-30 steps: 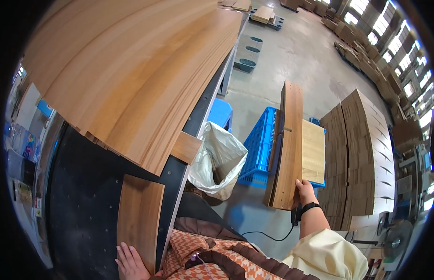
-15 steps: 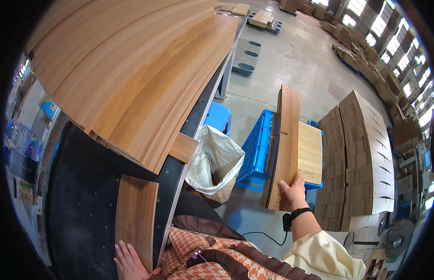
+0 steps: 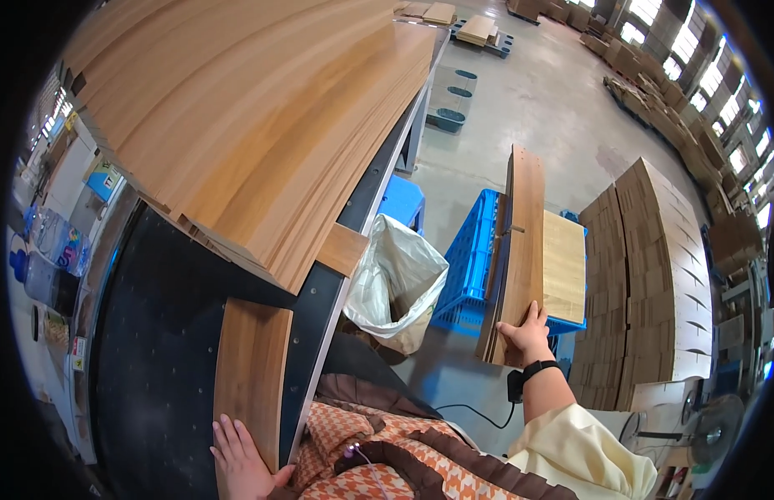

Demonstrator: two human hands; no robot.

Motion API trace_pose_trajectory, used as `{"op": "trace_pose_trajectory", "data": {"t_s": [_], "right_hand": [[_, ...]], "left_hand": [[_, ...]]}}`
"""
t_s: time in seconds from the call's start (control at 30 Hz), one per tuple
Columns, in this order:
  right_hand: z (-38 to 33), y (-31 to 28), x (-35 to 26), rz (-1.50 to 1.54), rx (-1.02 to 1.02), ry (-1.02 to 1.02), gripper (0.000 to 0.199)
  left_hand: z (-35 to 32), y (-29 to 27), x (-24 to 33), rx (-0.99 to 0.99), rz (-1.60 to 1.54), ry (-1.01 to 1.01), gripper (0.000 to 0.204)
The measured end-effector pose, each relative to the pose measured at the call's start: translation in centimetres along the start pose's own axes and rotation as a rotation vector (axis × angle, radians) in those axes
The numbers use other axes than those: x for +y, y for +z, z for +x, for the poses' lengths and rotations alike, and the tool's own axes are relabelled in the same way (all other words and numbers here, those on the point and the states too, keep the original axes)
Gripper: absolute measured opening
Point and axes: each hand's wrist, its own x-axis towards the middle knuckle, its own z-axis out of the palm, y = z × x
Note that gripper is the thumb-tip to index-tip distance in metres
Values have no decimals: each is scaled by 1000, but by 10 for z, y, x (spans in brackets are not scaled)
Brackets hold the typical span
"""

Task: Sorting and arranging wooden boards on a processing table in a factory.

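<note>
My left hand [image 3: 241,460] lies with fingers stretched out on the near end of a short brown wooden board [image 3: 254,358], its thumb by the board's right edge. That board rests flat on the black tabletop. To the right, my right hand [image 3: 529,333] spans the near end of a long wooden plank [image 3: 525,242], thumb on the left side and fingers on the right. The plank lies on top of other planks across a blue plastic crate [image 3: 466,267]. Beside it on the crate is a paler wooden board [image 3: 564,267].
A large stack of wooden boards [image 3: 320,158] covers the far part of the black table [image 3: 154,350]. A small wood piece [image 3: 342,250] juts from under it. Between table and crate stands a white-lined waste bag [image 3: 387,287]. Stacked cardboard [image 3: 645,275] rises at the right.
The whole view has shifted slightly, so everything sits a little further right and higher. Both hands stay at the same boards, with no clear movement of either board.
</note>
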Motion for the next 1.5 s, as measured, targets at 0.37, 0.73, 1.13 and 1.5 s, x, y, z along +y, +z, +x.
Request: {"op": "trace_pose_trajectory", "data": {"t_s": [0.37,0.73,1.13,1.5], "right_hand": [[-4,9,4,34,80,-27,107],[48,56,88,676,179,-91,66],[34,44,68,552,299,-99,67],[-35,23,-28,-178,53,-57,91]], "left_hand": [[2,2,7,-29,78,-94,103],[6,10,-8,-139,48,-58,126],[4,5,-9,-164,29,-63,125],[4,6,-9,-121,-21,-61,126]]}}
